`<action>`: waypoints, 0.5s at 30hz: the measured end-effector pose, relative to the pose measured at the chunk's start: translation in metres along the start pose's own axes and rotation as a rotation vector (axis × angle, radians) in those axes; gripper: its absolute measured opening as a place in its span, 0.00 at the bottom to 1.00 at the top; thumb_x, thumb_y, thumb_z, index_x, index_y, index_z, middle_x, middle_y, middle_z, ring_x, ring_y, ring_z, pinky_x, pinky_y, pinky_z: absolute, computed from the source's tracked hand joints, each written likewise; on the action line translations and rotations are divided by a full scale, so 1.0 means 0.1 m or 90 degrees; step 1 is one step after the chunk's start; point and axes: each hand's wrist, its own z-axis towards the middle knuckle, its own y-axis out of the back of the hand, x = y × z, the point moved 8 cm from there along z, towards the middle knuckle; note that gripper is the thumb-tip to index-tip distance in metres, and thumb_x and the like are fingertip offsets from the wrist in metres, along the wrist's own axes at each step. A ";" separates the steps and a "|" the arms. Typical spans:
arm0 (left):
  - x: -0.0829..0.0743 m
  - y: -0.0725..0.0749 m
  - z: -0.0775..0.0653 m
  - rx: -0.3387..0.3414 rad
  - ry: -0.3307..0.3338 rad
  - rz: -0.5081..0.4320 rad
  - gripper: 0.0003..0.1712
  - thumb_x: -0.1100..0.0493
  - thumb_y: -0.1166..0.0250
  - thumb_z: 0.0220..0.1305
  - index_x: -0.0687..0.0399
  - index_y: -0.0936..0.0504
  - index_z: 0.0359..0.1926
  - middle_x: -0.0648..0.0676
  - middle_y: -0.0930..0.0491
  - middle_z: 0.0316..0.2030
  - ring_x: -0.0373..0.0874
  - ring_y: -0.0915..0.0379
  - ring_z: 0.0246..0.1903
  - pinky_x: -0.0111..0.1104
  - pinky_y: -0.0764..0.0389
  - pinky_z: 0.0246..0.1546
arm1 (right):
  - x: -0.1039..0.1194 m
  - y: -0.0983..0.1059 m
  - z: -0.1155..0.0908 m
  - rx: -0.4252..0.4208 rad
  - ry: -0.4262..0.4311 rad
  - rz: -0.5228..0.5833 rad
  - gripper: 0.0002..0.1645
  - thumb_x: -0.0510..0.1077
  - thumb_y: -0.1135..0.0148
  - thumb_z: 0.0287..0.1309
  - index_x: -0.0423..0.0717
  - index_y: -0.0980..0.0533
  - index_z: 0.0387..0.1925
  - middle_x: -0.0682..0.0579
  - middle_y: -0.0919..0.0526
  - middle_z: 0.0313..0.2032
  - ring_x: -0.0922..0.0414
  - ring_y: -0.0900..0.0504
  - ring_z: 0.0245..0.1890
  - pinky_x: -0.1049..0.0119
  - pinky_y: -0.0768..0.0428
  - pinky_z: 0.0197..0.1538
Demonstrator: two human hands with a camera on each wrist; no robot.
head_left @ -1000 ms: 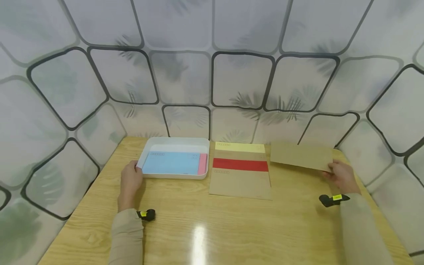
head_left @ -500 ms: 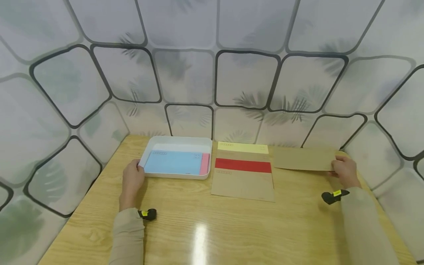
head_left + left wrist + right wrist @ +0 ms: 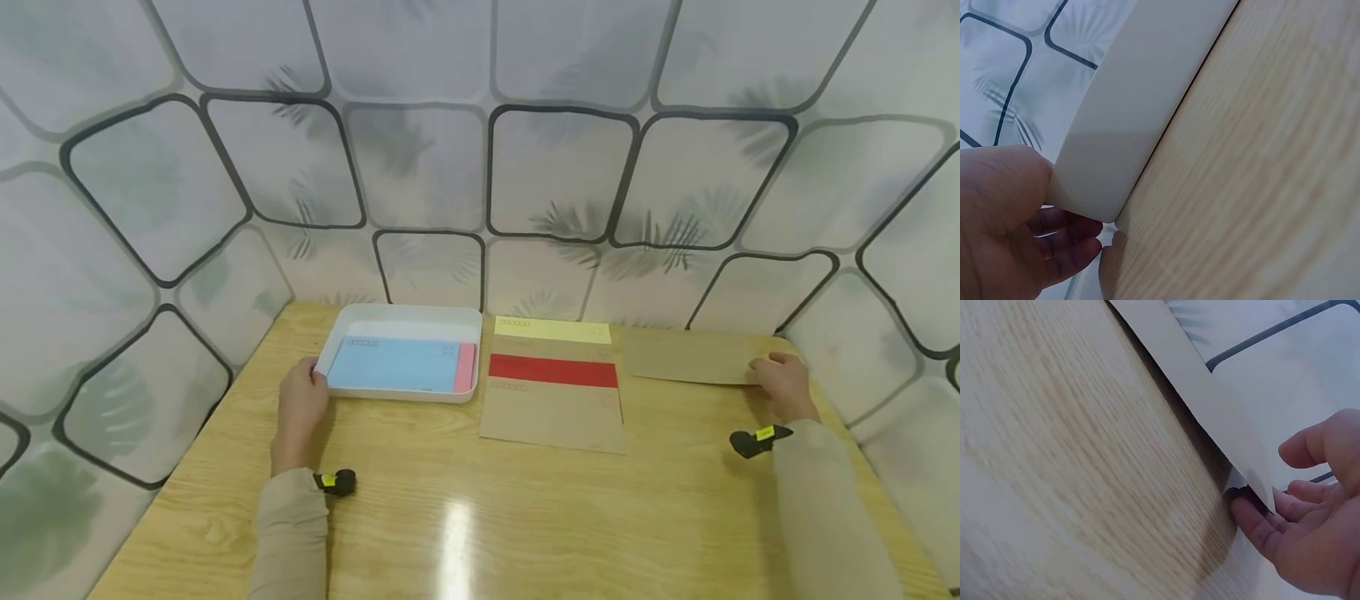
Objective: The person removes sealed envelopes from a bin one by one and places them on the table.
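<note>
In the head view a white tray [image 3: 405,312] at the left holds a light blue envelope [image 3: 397,364] with a pink one [image 3: 465,367] showing at its right. My left hand [image 3: 302,404] grips the tray's left side near the front corner; in the left wrist view the thumb goes over the rim, fingers around the outer wall. On the right, a brown envelope [image 3: 686,357] lies almost flat at the back. My right hand [image 3: 782,387] is at its right corner. From the right wrist, the thumb stands off the paper while fingers [image 3: 1260,528] remain under the corner.
Between tray and brown envelope lies an overlapping stack: a yellow envelope [image 3: 555,328], a red one [image 3: 553,370] and a brown one [image 3: 553,417] in front. A patterned backdrop [image 3: 555,183] rises behind the wooden table [image 3: 540,517].
The brown envelope at the right has come down from a tilted, lifted position onto the table. My right thumb has come off it. The left hand stays on the tray.
</note>
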 end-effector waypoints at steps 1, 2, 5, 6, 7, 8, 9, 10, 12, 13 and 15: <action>-0.01 0.01 0.00 -0.001 -0.003 -0.001 0.26 0.64 0.61 0.75 0.72 0.36 0.68 0.73 0.33 0.64 0.65 0.35 0.64 0.56 0.31 0.62 | 0.01 0.01 0.00 -0.003 0.000 -0.018 0.46 0.47 0.56 0.66 0.23 0.61 0.73 0.24 0.56 0.73 0.36 0.38 0.68 0.47 0.36 0.69; -0.01 0.01 0.00 -0.003 -0.007 -0.001 0.26 0.64 0.61 0.75 0.72 0.36 0.68 0.73 0.32 0.64 0.65 0.35 0.64 0.56 0.31 0.62 | 0.02 0.01 0.00 -0.003 0.003 -0.034 0.46 0.48 0.57 0.67 0.23 0.61 0.73 0.23 0.56 0.72 0.33 0.47 0.71 0.43 0.42 0.71; -0.01 0.02 -0.01 -0.008 -0.016 -0.005 0.25 0.64 0.60 0.75 0.73 0.36 0.67 0.73 0.32 0.63 0.66 0.34 0.63 0.56 0.30 0.61 | 0.06 -0.01 -0.02 0.018 0.020 -0.032 0.47 0.49 0.57 0.69 0.23 0.64 0.73 0.22 0.60 0.72 0.29 0.50 0.71 0.38 0.44 0.70; 0.00 0.02 -0.01 -0.009 -0.018 -0.005 0.25 0.64 0.60 0.75 0.73 0.35 0.67 0.73 0.31 0.63 0.66 0.34 0.63 0.56 0.30 0.60 | 0.06 -0.02 -0.02 0.026 0.023 -0.031 0.48 0.50 0.57 0.69 0.24 0.65 0.73 0.22 0.61 0.72 0.28 0.51 0.71 0.37 0.45 0.70; 0.00 0.02 -0.01 -0.010 -0.019 -0.005 0.25 0.64 0.60 0.75 0.73 0.35 0.67 0.74 0.31 0.63 0.66 0.34 0.63 0.56 0.29 0.60 | 0.07 -0.02 -0.02 0.033 0.026 -0.034 0.48 0.50 0.57 0.70 0.24 0.66 0.73 0.21 0.62 0.72 0.27 0.51 0.71 0.37 0.45 0.70; 0.00 0.02 -0.01 -0.010 -0.019 -0.005 0.25 0.65 0.60 0.75 0.73 0.35 0.67 0.74 0.31 0.63 0.66 0.33 0.62 0.56 0.29 0.59 | 0.06 -0.03 -0.02 0.040 0.029 -0.035 0.48 0.50 0.58 0.70 0.24 0.67 0.73 0.21 0.63 0.72 0.27 0.52 0.71 0.36 0.45 0.70; 0.01 0.02 -0.01 -0.009 -0.018 -0.007 0.25 0.64 0.60 0.75 0.73 0.35 0.67 0.74 0.31 0.63 0.66 0.33 0.62 0.56 0.29 0.59 | 0.06 -0.03 -0.02 0.045 0.030 -0.034 0.49 0.51 0.57 0.70 0.24 0.68 0.73 0.21 0.63 0.72 0.26 0.52 0.71 0.36 0.45 0.70; 0.01 0.02 -0.01 -0.009 -0.018 -0.008 0.25 0.64 0.60 0.75 0.73 0.35 0.67 0.74 0.31 0.63 0.66 0.33 0.62 0.56 0.29 0.59 | 0.06 -0.03 -0.02 0.048 0.033 -0.035 0.49 0.51 0.58 0.70 0.24 0.68 0.73 0.20 0.62 0.72 0.26 0.52 0.71 0.36 0.44 0.69; 0.01 0.01 -0.01 -0.009 -0.018 -0.010 0.25 0.64 0.60 0.75 0.73 0.35 0.67 0.73 0.31 0.63 0.66 0.34 0.63 0.56 0.30 0.60 | 0.04 -0.03 -0.03 0.056 0.037 -0.040 0.49 0.51 0.58 0.70 0.24 0.69 0.72 0.20 0.61 0.71 0.26 0.51 0.70 0.35 0.44 0.69; 0.01 0.01 -0.01 -0.008 -0.018 -0.011 0.25 0.64 0.60 0.75 0.73 0.35 0.67 0.73 0.31 0.63 0.65 0.34 0.63 0.56 0.30 0.60 | 0.03 -0.04 -0.03 0.059 0.038 -0.038 0.49 0.51 0.59 0.70 0.24 0.69 0.72 0.19 0.60 0.71 0.26 0.50 0.70 0.35 0.44 0.69; 0.02 0.00 -0.01 -0.008 -0.017 -0.013 0.25 0.63 0.60 0.75 0.72 0.35 0.67 0.73 0.31 0.63 0.65 0.34 0.64 0.56 0.31 0.61 | 0.02 -0.04 -0.04 0.059 0.039 -0.040 0.49 0.51 0.59 0.70 0.23 0.69 0.72 0.19 0.58 0.71 0.26 0.48 0.69 0.35 0.43 0.69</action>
